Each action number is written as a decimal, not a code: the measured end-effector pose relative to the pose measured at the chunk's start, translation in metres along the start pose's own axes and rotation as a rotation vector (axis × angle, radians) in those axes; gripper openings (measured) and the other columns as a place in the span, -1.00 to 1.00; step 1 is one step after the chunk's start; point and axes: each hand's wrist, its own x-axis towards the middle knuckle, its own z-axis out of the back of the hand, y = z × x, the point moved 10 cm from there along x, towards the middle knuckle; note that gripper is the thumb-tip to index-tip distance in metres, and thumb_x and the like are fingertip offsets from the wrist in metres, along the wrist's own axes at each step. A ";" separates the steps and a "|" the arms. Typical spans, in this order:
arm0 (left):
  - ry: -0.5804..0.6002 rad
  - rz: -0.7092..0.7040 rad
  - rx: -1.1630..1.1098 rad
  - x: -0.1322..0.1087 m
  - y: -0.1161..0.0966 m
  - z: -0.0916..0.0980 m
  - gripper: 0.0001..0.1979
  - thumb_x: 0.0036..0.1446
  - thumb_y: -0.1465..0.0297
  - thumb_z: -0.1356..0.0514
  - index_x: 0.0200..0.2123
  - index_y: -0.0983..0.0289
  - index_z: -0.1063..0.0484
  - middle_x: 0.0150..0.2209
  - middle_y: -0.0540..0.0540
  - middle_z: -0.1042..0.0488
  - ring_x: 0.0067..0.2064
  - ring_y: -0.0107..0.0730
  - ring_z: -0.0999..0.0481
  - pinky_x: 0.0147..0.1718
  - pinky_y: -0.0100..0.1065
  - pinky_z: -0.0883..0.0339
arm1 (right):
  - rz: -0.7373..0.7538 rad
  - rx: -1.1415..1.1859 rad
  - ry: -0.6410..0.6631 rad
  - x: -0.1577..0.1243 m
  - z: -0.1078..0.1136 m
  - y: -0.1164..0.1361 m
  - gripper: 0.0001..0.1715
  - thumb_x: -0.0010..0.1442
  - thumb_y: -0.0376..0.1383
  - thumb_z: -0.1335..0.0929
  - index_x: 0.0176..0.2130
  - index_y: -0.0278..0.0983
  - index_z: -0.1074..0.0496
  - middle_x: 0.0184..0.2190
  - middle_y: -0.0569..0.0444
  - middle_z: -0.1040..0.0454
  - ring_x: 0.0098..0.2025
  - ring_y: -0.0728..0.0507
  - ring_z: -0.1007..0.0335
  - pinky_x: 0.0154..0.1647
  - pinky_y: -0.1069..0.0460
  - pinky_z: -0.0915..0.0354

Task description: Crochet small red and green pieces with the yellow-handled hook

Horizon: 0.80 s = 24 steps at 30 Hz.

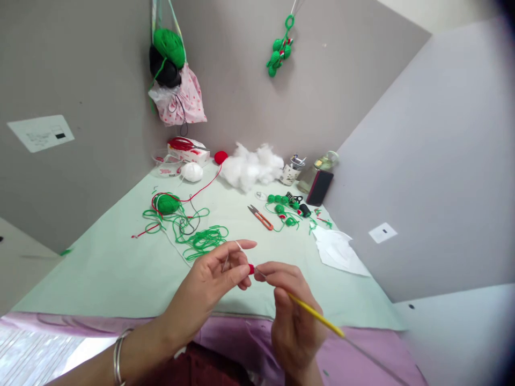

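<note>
My left hand [225, 271] pinches a small red crocheted piece [251, 269] between thumb and fingers, and a white yarn strand runs over its raised index finger. Closed around a crochet hook with a yellow handle [316, 315], my right hand [292, 300] is just right of the red piece. The hook's thin metal tip points left and reaches the piece. Loose green yarn [206, 241] lies beyond my left hand, with a green ball [166, 203] farther left.
Orange-handled snips [260, 217] lie mid-table. Behind are white stuffing [251, 167], a white ball [192, 171] and a red ball [221, 157]. Small green balls [280, 208], a phone [320, 188] and crumpled white paper [338, 251] are on the right.
</note>
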 end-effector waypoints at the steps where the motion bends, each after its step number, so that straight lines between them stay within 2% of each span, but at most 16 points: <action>1: 0.000 0.002 -0.011 0.000 0.000 -0.001 -0.68 0.23 0.29 -0.42 0.05 0.10 -0.62 -0.32 -0.06 -0.47 -0.28 -0.45 -0.48 -0.16 -0.35 -0.37 | 0.039 -0.069 0.012 -0.002 -0.002 0.003 -0.71 0.47 -0.44 -0.25 0.00 -0.19 -0.51 -0.15 -0.01 -0.63 -0.13 -0.13 -0.60 -0.16 -0.03 -0.54; 5: 0.001 0.073 -0.127 0.001 0.008 -0.004 -0.57 0.13 0.30 -0.50 0.08 0.12 -0.62 -0.33 -0.06 -0.47 -0.30 -0.49 -0.45 -0.22 -0.40 -0.34 | 0.221 -0.372 0.004 -0.011 -0.013 0.015 -0.58 0.37 -0.51 -0.36 0.11 -0.14 -0.55 -0.09 -0.02 -0.58 -0.12 -0.14 -0.58 -0.21 -0.01 -0.53; 7: 0.020 0.176 -0.206 0.000 0.017 -0.005 -0.55 0.14 0.29 -0.49 0.11 0.18 -0.62 -0.37 -0.06 -0.46 -0.37 -0.53 -0.40 -0.29 -0.43 -0.31 | 0.226 -0.355 -0.034 -0.011 -0.012 0.014 -0.58 0.37 -0.52 -0.36 0.11 -0.15 -0.57 -0.10 -0.03 -0.57 -0.08 -0.15 -0.56 -0.16 -0.02 -0.51; 10: 0.013 0.261 -0.257 0.001 0.022 -0.003 -0.57 0.16 0.33 -0.47 0.09 0.25 -0.63 -0.42 -0.06 -0.43 -0.43 -0.59 -0.34 -0.36 -0.48 -0.26 | 0.009 -0.064 -0.130 -0.002 0.001 -0.006 -0.69 0.44 -0.46 -0.29 -0.04 -0.19 -0.58 -0.23 0.03 -0.56 -0.17 -0.11 -0.52 -0.19 -0.01 -0.48; 13: -0.022 0.190 -0.199 0.004 0.012 0.003 -0.59 0.15 0.35 -0.47 0.08 0.21 -0.64 -0.36 -0.06 -0.46 -0.42 -0.60 -0.34 -0.35 -0.48 -0.27 | -0.186 0.240 -0.176 0.006 0.002 -0.026 -0.71 0.48 -0.38 -0.27 -0.17 -0.17 -0.57 -0.36 0.09 -0.51 -0.26 -0.09 -0.47 -0.25 -0.01 -0.45; 15: -0.023 0.136 -0.140 0.004 0.006 0.002 -0.58 0.14 0.33 -0.48 0.08 0.17 -0.64 -0.33 -0.06 -0.48 -0.41 -0.57 -0.37 -0.34 -0.45 -0.29 | -0.226 0.284 -0.137 0.009 -0.005 -0.028 -0.73 0.48 -0.36 -0.29 -0.17 -0.16 -0.58 -0.35 0.09 -0.53 -0.26 -0.10 -0.49 -0.23 -0.02 -0.46; 17: -0.037 0.090 -0.096 0.004 0.004 0.001 -0.59 0.14 0.31 -0.49 0.07 0.15 -0.65 -0.34 -0.06 -0.49 -0.40 -0.55 -0.39 -0.33 -0.44 -0.32 | -0.193 0.174 -0.097 0.008 -0.009 -0.024 -0.74 0.45 -0.40 -0.31 -0.13 -0.15 -0.59 -0.31 0.08 -0.56 -0.22 -0.11 -0.52 -0.21 -0.02 -0.48; 20: -0.066 0.073 -0.108 0.004 0.008 0.001 -0.57 0.11 0.30 -0.51 0.06 0.16 -0.65 -0.37 -0.06 -0.48 -0.42 -0.55 -0.39 -0.36 -0.45 -0.32 | -0.011 -0.107 -0.096 0.003 -0.011 -0.005 -0.64 0.39 -0.50 -0.35 0.01 -0.12 -0.59 -0.21 0.03 -0.59 -0.18 -0.13 -0.56 -0.21 -0.03 -0.49; 22: -0.035 0.145 -0.173 0.005 0.017 -0.001 -0.56 0.11 0.28 -0.51 0.06 0.21 -0.65 -0.42 -0.06 -0.45 -0.46 -0.58 -0.35 -0.42 -0.48 -0.29 | 0.084 -0.203 -0.106 -0.002 -0.011 0.003 -0.58 0.36 -0.51 -0.37 0.06 -0.09 -0.60 -0.15 0.00 -0.59 -0.15 -0.15 -0.57 -0.21 -0.04 -0.49; 24: 0.002 0.222 -0.250 0.006 0.023 -0.004 -0.60 0.13 0.31 -0.49 0.03 0.26 -0.67 -0.48 -0.08 -0.42 -0.53 -0.64 -0.26 -0.52 -0.53 -0.20 | 0.038 -0.148 -0.127 -0.001 -0.005 -0.002 -0.62 0.38 -0.49 -0.36 0.03 -0.10 -0.61 -0.18 0.01 -0.58 -0.16 -0.13 -0.55 -0.21 -0.03 -0.47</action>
